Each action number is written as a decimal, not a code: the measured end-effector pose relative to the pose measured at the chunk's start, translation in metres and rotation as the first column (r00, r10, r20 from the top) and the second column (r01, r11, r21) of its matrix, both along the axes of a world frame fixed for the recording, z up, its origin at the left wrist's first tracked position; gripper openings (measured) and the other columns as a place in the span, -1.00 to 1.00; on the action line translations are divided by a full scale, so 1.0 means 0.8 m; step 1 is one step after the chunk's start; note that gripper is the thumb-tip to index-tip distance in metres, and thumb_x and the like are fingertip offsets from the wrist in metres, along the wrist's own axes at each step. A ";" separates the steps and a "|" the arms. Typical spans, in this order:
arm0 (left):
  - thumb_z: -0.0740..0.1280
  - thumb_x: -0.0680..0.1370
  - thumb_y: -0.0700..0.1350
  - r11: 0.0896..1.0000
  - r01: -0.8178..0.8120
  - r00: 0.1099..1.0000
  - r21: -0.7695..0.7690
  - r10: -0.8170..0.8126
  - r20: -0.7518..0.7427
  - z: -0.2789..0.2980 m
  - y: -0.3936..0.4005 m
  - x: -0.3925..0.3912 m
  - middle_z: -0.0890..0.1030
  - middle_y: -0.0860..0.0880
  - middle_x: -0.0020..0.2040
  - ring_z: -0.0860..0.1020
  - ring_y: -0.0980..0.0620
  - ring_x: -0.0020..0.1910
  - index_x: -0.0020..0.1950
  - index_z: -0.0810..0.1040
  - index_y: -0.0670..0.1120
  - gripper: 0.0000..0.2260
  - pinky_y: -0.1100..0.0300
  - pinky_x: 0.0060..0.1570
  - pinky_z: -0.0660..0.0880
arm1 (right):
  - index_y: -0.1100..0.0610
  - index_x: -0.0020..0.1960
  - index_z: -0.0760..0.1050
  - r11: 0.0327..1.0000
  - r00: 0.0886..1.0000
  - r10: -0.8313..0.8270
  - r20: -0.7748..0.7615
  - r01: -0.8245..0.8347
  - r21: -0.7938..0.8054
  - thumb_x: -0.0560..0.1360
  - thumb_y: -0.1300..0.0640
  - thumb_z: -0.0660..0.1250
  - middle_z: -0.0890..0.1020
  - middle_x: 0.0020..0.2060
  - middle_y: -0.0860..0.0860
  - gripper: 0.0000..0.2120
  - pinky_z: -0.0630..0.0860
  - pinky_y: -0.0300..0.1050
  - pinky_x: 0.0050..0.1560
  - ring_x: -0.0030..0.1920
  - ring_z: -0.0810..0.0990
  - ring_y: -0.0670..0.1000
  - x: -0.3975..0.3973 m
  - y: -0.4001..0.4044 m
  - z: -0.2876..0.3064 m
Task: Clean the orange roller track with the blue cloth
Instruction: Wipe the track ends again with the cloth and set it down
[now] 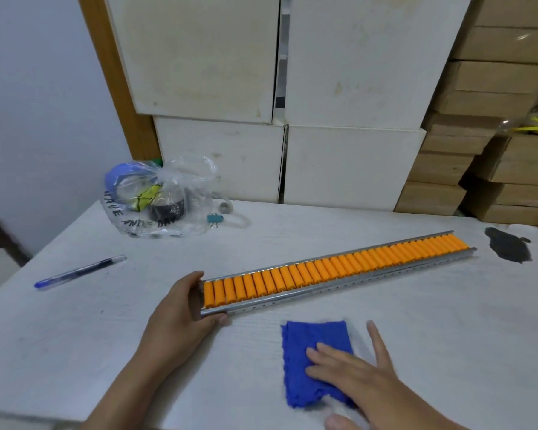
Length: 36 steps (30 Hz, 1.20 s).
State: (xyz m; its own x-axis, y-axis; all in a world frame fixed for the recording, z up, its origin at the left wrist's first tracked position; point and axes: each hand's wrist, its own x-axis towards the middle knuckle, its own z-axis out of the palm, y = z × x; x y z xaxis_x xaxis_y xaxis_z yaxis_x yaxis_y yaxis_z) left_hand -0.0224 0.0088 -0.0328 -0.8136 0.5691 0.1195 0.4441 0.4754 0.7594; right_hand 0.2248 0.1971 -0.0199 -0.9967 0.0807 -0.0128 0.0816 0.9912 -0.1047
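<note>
Black capital letters run along the clear plastic bag (162, 197) in the upper left of the frame; "HAVE" reads fairly clearly, the words after it look like "A NICE DAY" but are creased and partly hidden. Inside the bag sit a blue rounded object, something yellow-green and a dark roll, none clear enough to name. Just right of the bag lie a small teal binder clip (213, 219) and a grey ring-shaped piece (226, 207).

The orange roller track (333, 270) lies on the white table (75, 336), running from centre frame up towards the right edge, its orange rollers set between two metal rails. The left hand (184, 308) wraps round the track's near left end, fingers over the far rail and thumb pressed against the near rail. The blue cloth (311, 355) lies flat on the table below the track, apart from it, in the lower middle of the frame. The right hand (354, 370) rests on the cloth's right half with fingers spread and flat, gripping nothing; its index finger points past the cloth's edge onto the table.

A blue pen (80, 272) lies at the left of the frame, well apart from the track. A dark stain or scrap (508, 245) marks the table beyond the track's far end. White boxes (348, 88) and brown cardboard cartons (479, 169) are stacked behind the table
</note>
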 end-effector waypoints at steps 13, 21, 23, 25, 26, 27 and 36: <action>0.28 0.25 0.24 0.995 0.071 0.990 0.068 -0.079 0.117 -0.003 -0.006 0.000 0.25 0.48 0.17 0.39 0.24 0.25 0.46 0.08 0.10 -0.18 0.07 0.32 0.32 | 0.13 0.51 0.08 0.952 0.976 0.165 -0.140 -0.195 -0.237 0.60 -0.13 0.06 0.08 0.53 0.04 -0.42 -0.18 -0.07 0.49 0.51 -0.04 -0.05 -0.199 -0.100 0.040; 0.54 0.27 0.02 0.999 0.050 0.999 0.015 -0.050 0.015 -0.009 -0.002 -0.007 0.44 0.28 0.14 0.47 0.17 0.14 0.44 0.17 0.04 -0.16 0.22 0.09 0.36 | 0.06 0.52 0.11 0.982 0.982 0.133 -0.134 -0.149 -0.118 0.58 -0.21 0.01 0.13 0.52 -0.01 -0.41 -0.11 -0.13 0.46 0.51 0.02 -0.05 -0.191 -0.045 0.008; 0.54 0.28 0.01 0.999 0.040 0.998 -0.001 -0.040 -0.054 -0.009 -0.002 -0.006 0.45 0.19 0.15 0.46 0.16 0.14 0.37 0.31 0.05 -0.28 0.22 0.08 0.35 | 0.01 0.51 0.12 0.985 0.988 0.076 -0.137 -0.096 -0.146 0.52 -0.30 -0.11 0.13 0.52 -0.04 -0.34 -0.11 -0.17 0.45 0.50 0.03 -0.08 -0.171 -0.019 0.009; 0.53 0.29 0.02 1.000 0.030 0.996 -0.005 -0.031 -0.078 -0.008 -0.002 -0.005 0.45 0.18 0.15 0.45 0.18 0.12 0.31 0.35 0.08 -0.35 0.20 0.06 0.36 | -0.04 0.50 0.12 0.979 0.990 -0.017 -0.142 -0.012 -0.202 0.52 -0.31 -0.11 0.14 0.51 -0.09 -0.36 -0.09 -0.19 0.45 0.49 0.03 -0.14 -0.145 0.014 0.013; 0.53 0.29 0.02 1.000 0.028 0.996 -0.004 -0.028 -0.079 -0.007 -0.001 -0.004 0.45 0.19 0.13 0.44 0.18 0.11 0.30 0.36 0.10 -0.36 0.19 0.05 0.36 | -0.06 0.50 0.13 0.973 0.987 -0.084 -0.136 0.052 -0.223 0.54 -0.28 -0.05 0.14 0.50 -0.12 -0.41 -0.06 -0.18 0.46 0.48 0.04 -0.15 -0.131 0.035 0.013; 0.53 0.29 0.02 1.000 0.026 0.997 -0.003 -0.026 -0.074 -0.007 -0.001 -0.004 0.45 0.19 0.13 0.44 0.18 0.10 0.30 0.36 0.11 -0.37 0.18 0.04 0.37 | -0.07 0.50 0.13 0.967 0.979 -0.155 -0.136 0.122 -0.224 0.57 -0.23 0.00 0.15 0.50 -0.13 -0.46 -0.02 -0.16 0.46 0.48 0.05 -0.16 -0.116 0.057 0.013; 0.48 0.19 0.14 0.999 0.033 0.998 -0.017 -0.034 -0.056 -0.007 0.001 -0.007 0.49 0.10 0.11 0.48 0.09 0.09 0.27 0.38 0.08 -0.32 0.05 0.07 0.44 | 0.21 0.34 0.32 0.581 0.571 -0.814 -0.107 0.795 -0.177 0.60 -0.14 -0.09 0.36 0.36 0.24 -0.46 0.22 0.12 0.33 0.35 0.30 0.23 -0.026 0.286 0.010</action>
State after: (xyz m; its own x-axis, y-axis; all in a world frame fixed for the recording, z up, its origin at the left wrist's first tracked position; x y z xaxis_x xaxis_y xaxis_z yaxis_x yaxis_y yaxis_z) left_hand -0.0282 0.0093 -0.0382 -0.7862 0.5982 0.1550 0.5018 0.4717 0.7250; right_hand 0.2040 0.4258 -0.0116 -0.5075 0.8579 0.0803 0.8127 0.5075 -0.2862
